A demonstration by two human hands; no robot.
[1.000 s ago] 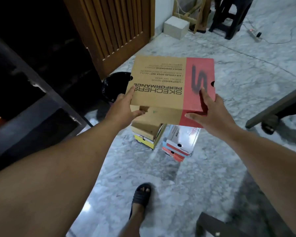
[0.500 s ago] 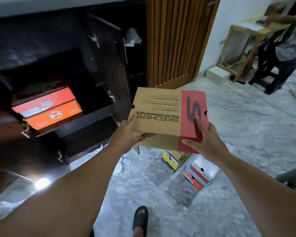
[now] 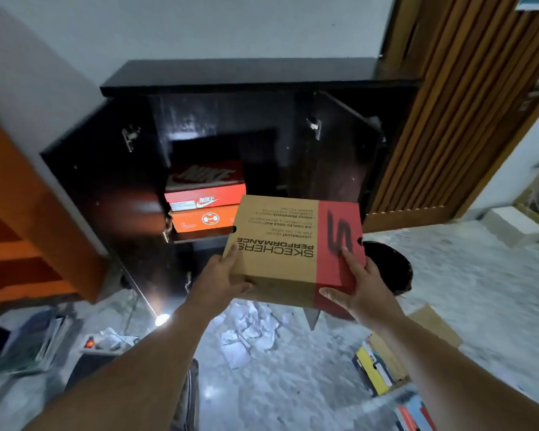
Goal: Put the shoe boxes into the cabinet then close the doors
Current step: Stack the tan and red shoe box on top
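Both hands hold the Skechers box (image 3: 280, 244), tan w/ red end, level in front of the black cabinet (image 3: 246, 73). Left hand (image 3: 221, 281) grips the near-left corner: fingers curled under, thumb up the side. Right hand (image 3: 360, 290) grips the near-right red end: index finger laid on the lid, thumb along the front edge, other fingers hidden beneath. Box is outside the cabinet, just below-right of the shelf opening.

Cabinet: left door (image 3: 100, 181) and right door (image 3: 346, 150) both swung open. On the shelf, Nike box (image 3: 204, 191) stacked on an orange box (image 3: 204, 220).

Floor, lower right: yellow box (image 3: 374, 368); partly cut-off red/blue box (image 3: 414, 413) by the frame edge.
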